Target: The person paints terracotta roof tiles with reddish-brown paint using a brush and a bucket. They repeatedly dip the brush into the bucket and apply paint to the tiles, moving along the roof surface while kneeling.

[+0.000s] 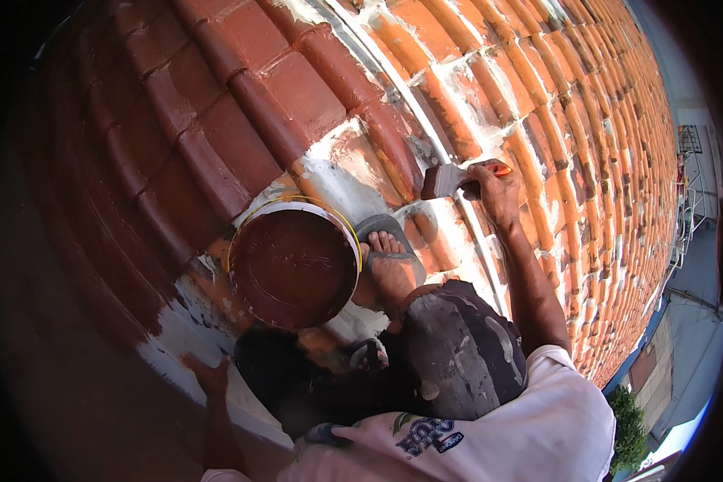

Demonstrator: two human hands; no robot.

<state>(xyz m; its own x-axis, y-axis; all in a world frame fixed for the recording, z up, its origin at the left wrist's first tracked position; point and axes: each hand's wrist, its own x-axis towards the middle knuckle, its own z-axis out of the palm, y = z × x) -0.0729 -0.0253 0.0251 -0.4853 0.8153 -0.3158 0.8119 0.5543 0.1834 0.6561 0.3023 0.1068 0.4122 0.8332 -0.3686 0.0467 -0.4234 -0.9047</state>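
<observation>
My right hand grips a flat paintbrush by its orange handle. Dark red paint coats the bristles, which are at the edge of a red-painted ridge of roof tile. A white bucket of dark red paint, with a yellow rim or handle, stands on the tiles in front of my knees. Down at the left, my left hand is spread in shadow against a white-coated surface, holding nothing; whether it presses on it I cannot tell.
Glossy red tiles cover the left side. Unpainted orange tiles with white patches stretch to the right. A white pipe or cable runs across the roof. My sandalled foot is beside the bucket. Metal frames and a tree lie beyond the roof edge.
</observation>
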